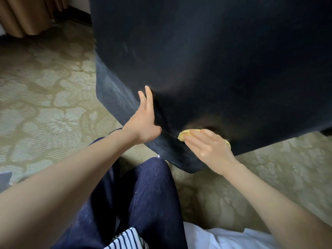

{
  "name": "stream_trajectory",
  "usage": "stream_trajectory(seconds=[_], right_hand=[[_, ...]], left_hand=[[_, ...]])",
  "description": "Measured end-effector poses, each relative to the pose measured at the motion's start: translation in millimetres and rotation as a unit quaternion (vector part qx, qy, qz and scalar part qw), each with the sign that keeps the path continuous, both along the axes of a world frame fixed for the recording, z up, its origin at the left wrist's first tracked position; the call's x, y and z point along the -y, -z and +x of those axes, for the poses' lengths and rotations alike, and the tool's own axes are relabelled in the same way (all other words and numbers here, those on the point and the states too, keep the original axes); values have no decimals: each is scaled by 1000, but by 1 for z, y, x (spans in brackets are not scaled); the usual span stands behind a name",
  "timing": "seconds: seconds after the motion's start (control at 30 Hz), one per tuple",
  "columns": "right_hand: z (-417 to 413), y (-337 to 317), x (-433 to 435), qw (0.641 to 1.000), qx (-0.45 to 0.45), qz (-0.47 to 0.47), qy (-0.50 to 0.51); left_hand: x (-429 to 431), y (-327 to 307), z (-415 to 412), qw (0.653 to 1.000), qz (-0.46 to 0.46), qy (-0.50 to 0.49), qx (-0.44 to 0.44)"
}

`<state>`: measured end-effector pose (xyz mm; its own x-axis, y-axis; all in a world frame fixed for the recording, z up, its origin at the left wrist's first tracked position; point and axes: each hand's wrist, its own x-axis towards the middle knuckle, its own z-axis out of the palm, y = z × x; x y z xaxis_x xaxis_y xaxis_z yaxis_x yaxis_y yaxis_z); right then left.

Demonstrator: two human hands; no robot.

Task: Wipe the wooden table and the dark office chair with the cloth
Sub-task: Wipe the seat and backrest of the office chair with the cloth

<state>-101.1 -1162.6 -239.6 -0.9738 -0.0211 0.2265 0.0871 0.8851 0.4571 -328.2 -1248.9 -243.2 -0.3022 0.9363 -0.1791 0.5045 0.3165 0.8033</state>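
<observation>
I am looking down at my two bare arms reaching toward a large dark chair, which fills the upper right of the view; its surface is smooth and blue-black, with faint pale streaks along its curved lower-left edge. My left hand is released, fingers straight and pointing up, the palm pressed flat against the side of the chair near that edge; it grips nothing. My right hand lies spread over a yellow cloth, pressing it against the lower part of the chair; the cloth shows as a folded bunch at my fingertips and as a small sliver past the far side of the hand. The two hands are near each other, apart, with a strip of chair between them. Below them are my legs in dark blue jeans; a bit of striped fabric and white fabric lie at the bottom edge. A pale patterned carpet covers the floor; tan curtains hang at the top left.
</observation>
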Motion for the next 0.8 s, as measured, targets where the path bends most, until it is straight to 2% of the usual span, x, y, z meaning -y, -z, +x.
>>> stream_trajectory(seconds=[0.27,0.47,0.6,0.8], right_hand=[[-60,-74,3,985,-126,113,-30],[-136,-77,3,964,-237,121,-12],[-166,-42,4,975,-202,90,-8],[-169,6,-3,995,-57,81,-19]], left_hand=[[20,13,-13,995,91,7,-50],[31,27,-35,996,78,-31,-40],[35,41,-52,997,42,-61,-1],[23,55,-64,999,-22,-28,20]])
